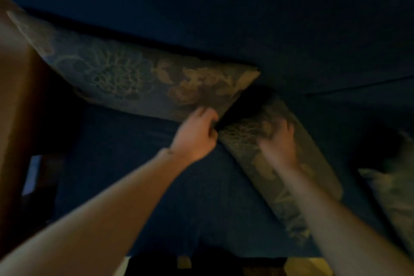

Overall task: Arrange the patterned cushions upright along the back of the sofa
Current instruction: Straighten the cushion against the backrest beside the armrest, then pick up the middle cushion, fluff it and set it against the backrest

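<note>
The scene is dim. A floral patterned cushion leans against the back of the dark blue sofa at the left. My left hand pinches its lower right corner. A second patterned cushion lies slanted to the right of the first, running toward the sofa's front edge. My right hand, blurred by motion, presses on its upper part; whether the fingers grip the fabric is unclear. A third pale patterned cushion shows at the far right edge, partly cut off.
A brown wooden panel or armrest rises at the left edge. The blue seat spreads below the cushions. At the bottom, the sofa's front edge meets a lit floor patch.
</note>
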